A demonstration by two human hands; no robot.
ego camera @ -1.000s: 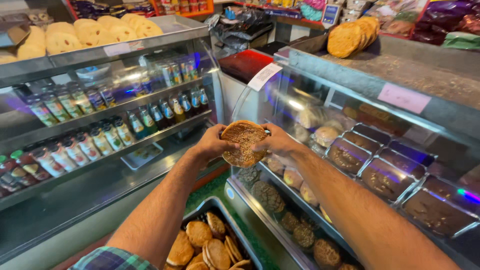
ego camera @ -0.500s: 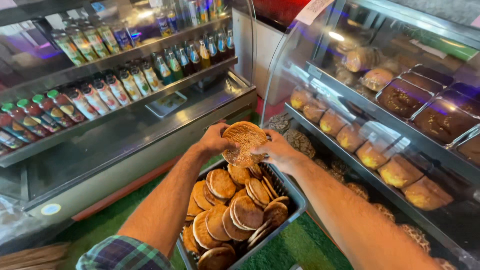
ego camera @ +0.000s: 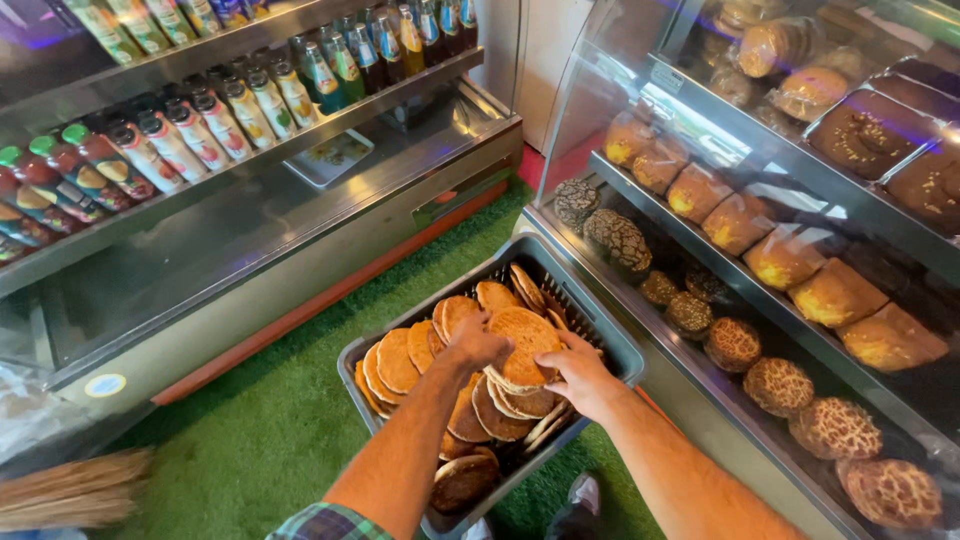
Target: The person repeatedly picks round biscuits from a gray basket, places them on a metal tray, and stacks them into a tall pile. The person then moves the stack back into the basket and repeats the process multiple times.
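Hands (ego camera: 478, 342) (ego camera: 580, 375) gripping flatbread (ego camera: 524, 345), lowered from chest height into crate (ego camera: 620, 345).

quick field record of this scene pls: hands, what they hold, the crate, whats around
left hand: on the left edge of a round flatbread
right hand: gripping the same flatbread at its right edge
flatbread: golden brown, flat, low over the pile
crate: grey plastic, on green turf, packed with stacked flatbreads
right side: glass display case with crackle-topped buns and wrapped loaves
left side: cooler shelf of bottled drinks
lower left: straw broom
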